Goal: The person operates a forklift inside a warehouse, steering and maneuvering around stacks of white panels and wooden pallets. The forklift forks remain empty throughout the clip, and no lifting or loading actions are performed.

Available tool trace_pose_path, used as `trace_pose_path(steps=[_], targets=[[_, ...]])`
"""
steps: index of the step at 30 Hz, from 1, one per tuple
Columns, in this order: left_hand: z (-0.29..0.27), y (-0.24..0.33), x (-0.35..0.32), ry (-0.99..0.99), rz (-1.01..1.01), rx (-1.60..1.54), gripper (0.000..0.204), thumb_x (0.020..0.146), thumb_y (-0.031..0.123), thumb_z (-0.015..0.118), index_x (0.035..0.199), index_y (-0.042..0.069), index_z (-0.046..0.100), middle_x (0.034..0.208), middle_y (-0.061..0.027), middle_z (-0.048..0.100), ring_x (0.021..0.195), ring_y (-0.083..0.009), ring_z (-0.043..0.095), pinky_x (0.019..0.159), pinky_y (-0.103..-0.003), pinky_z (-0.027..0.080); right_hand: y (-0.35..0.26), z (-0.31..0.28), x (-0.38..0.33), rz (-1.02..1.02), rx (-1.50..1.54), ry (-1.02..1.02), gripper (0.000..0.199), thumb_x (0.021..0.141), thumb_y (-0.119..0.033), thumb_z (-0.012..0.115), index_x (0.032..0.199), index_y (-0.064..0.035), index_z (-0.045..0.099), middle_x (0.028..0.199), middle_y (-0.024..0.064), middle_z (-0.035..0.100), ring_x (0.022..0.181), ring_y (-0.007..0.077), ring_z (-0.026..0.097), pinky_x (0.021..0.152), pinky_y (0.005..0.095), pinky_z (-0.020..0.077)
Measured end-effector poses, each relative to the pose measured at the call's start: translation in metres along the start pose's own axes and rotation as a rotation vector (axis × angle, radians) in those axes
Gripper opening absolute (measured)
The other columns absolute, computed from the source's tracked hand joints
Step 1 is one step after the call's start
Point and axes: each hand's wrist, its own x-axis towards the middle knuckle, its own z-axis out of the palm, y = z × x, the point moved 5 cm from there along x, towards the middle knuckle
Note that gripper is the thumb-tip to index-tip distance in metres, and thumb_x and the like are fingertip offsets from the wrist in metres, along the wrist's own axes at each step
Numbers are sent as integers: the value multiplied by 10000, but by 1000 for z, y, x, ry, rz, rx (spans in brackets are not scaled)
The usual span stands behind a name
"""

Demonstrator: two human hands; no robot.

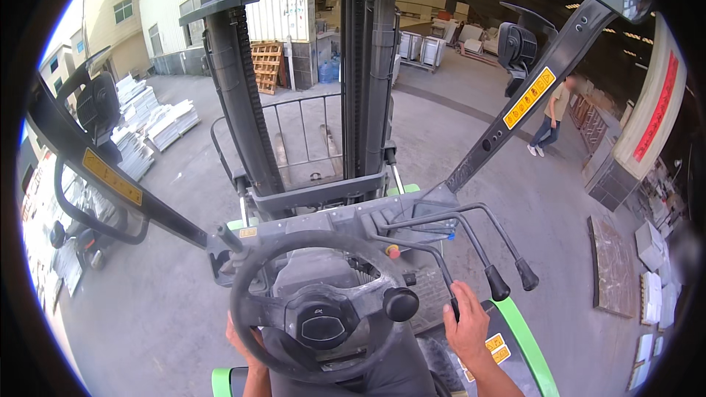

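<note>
I sit at the controls of a forklift with a dark steering wheel (323,371) in front of me. My left hand (246,342) is closed round the lower left of its rim, which hides part of the fingers. A round black spinner knob (401,303) sits on the wheel's right side, with no hand on it. To the right of the wheel, my right hand (468,323) is closed over the top of the nearest control lever (440,259). Two more levers with black grips, a middle one (498,283) and an outer one (526,275), stand untouched beyond it.
Ahead rises the dark mast (371,81), with forks (331,143) visible past a load guard (301,136). White stacked slabs (169,123) lie at left. A person (550,117) walks at right, near a pillar (638,136). A brown stone slab (612,268) lies closer, beside stacked blocks.
</note>
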Motion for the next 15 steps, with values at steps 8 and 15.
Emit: trace_pose_path(steps=[8, 15], targets=[[-2, 17, 9, 2, 101, 79, 150, 895, 48, 471, 924, -54, 577, 746, -181, 583, 644, -320, 558, 607, -399, 451, -3, 2, 2, 10, 91, 46, 437, 828, -79, 658, 1235, 36, 553, 1263, 218, 566, 1104, 408, 582, 940, 457, 479], [-3, -30, 28, 75, 195, 65, 289, 957, 222, 501, 769, 3, 499, 604, -41, 445, 513, -143, 412, 457, -325, 289, -60, -27, 37, -107, 258, 342, 366, 825, -102, 668, 1154, 29, 575, 1239, 194, 563, 1113, 380, 556, 963, 464, 453]])
